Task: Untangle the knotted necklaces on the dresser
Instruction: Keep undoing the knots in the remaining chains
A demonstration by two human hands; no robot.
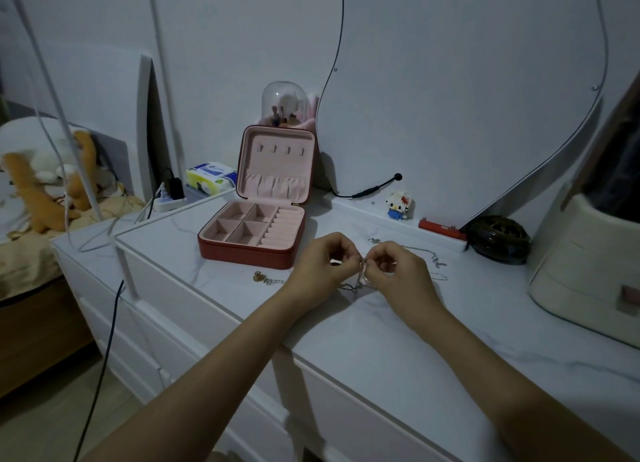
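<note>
From the head view, both my forearms reach forward over the front edge of the desk (398,350) and meet near its middle. My left hand (320,264) is turned with its back to the camera, fingers curled in and pinching the knot of the necklaces (362,271). My right hand (398,271) is just beside it, almost touching, and its fingers are curled as well, pinching the same knot from the other side. The two hands are a little raised above the marble top, and thin loops of chain hang down from between my fingers to the surface.

More chain lies on the desk to the right of my right fingers, running out toward the back ledge. To the left of my left fingers a small gold pendant (258,276) with a short piece of chain lies flat, near the desk front edge.

Behind my left fingers, close, stands the open red jewelry box (252,250), its lid upright. To the far right of my fingers is a cream container (585,281), and a dark round brush (498,239) lies behind it. Between my wrists and the front edge, and to the right of my right forearm, the marble is bare.
</note>
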